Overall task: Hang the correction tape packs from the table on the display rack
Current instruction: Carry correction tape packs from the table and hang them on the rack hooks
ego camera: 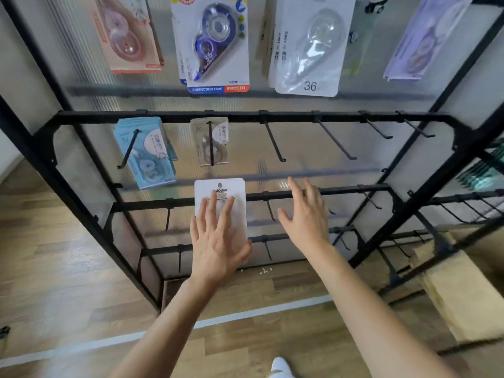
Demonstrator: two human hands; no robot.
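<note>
1. The scene is bright and evenly lit with soft daylight; no lamp or window shows.
2. Shadows are faint: only weak grey bands cross the rack's translucent back panel (341, 159) above the right hand (305, 216).
3. Glare sits on the clear blister of the white pack (308, 47) high above that hand.
4. Motion blur smears the purple pack (425, 39) at upper right and the teal items (482, 173) right of the hand.
5. The left hand (215, 241) and the white card (221, 192) under it are slightly soft; its print is barely legible.
6. Wide-angle distortion bows the black frame bars (245, 115) and splays the uprights outward at the edges.
</note>
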